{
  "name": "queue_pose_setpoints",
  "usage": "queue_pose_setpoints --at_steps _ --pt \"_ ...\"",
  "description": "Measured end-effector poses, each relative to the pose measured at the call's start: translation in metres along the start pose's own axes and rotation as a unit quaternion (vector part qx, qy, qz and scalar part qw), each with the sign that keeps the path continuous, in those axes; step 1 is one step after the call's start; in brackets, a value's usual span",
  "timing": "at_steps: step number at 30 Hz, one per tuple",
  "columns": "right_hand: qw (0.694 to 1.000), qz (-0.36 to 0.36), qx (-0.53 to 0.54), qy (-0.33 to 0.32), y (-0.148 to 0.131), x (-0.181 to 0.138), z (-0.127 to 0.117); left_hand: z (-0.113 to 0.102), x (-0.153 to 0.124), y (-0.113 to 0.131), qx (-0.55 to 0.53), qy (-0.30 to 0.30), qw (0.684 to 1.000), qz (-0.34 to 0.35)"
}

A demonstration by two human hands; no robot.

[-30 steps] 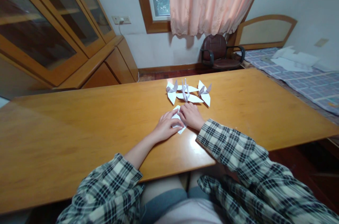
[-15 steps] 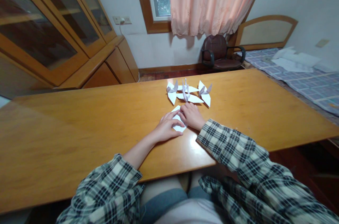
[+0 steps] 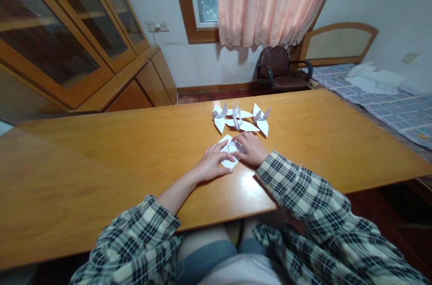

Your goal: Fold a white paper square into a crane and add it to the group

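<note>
A small folded sheet of white paper, roughly diamond-shaped with a crease down its middle, lies on the wooden table under both hands. My left hand holds it from the left, thumb near the lower corner and fingers bent over the left edge. On the right side, my right hand has its fingertips closed on a flap of the paper; its thumb is partly hidden. Just beyond are several white origami cranes: one crane on the left, another crane on the right, and cranes between them.
The wooden table stretches wide to both sides, its near edge close to my lap. Past its far edge stand a brown armchair and, to the right, a bed. A glass-door cabinet is at the left.
My right hand has shifted slightly right, uncovering more of the paper's middle and its crease. My left hand and the cranes stay where they were.
</note>
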State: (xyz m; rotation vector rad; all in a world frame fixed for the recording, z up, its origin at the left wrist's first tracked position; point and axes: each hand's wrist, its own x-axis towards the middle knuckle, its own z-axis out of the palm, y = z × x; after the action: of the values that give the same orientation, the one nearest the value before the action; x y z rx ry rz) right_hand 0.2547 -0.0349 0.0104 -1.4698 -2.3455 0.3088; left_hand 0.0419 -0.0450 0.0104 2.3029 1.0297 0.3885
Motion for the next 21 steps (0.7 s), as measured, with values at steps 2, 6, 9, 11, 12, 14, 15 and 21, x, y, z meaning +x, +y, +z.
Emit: queue_pose_setpoints --at_steps 2,6,9,11,12,14,15,21 --pt "1.000 0.011 -0.017 -0.002 -0.002 -0.002 0.000 0.000 0.000 0.000 0.001 0.002 1.000 -0.003" --pt "0.999 0.019 -0.026 -0.006 -0.005 -0.003 0.002 0.001 -0.002 -0.001 0.016 0.016 1.000 0.011" --pt "0.999 0.016 -0.029 -0.001 -0.005 -0.003 0.002 -0.003 -0.006 -0.003 0.056 0.019 0.997 0.056" --pt "1.000 0.013 -0.027 0.003 -0.005 -0.003 0.002 -0.007 -0.009 -0.002 0.104 0.018 0.989 0.101" --pt "1.000 0.011 -0.027 0.005 -0.004 -0.003 0.003 -0.009 -0.010 -0.001 0.132 0.017 0.983 0.123" --pt "1.000 0.009 -0.028 0.007 -0.004 -0.003 0.003 -0.012 -0.011 0.003 0.181 0.013 0.970 0.162" --pt "0.999 0.008 -0.030 0.008 -0.004 -0.003 0.003 -0.012 -0.012 0.005 0.195 0.009 0.965 0.178" --pt "0.999 0.011 -0.034 0.009 -0.006 -0.003 0.002 -0.013 -0.011 0.011 0.224 0.004 0.953 0.205"
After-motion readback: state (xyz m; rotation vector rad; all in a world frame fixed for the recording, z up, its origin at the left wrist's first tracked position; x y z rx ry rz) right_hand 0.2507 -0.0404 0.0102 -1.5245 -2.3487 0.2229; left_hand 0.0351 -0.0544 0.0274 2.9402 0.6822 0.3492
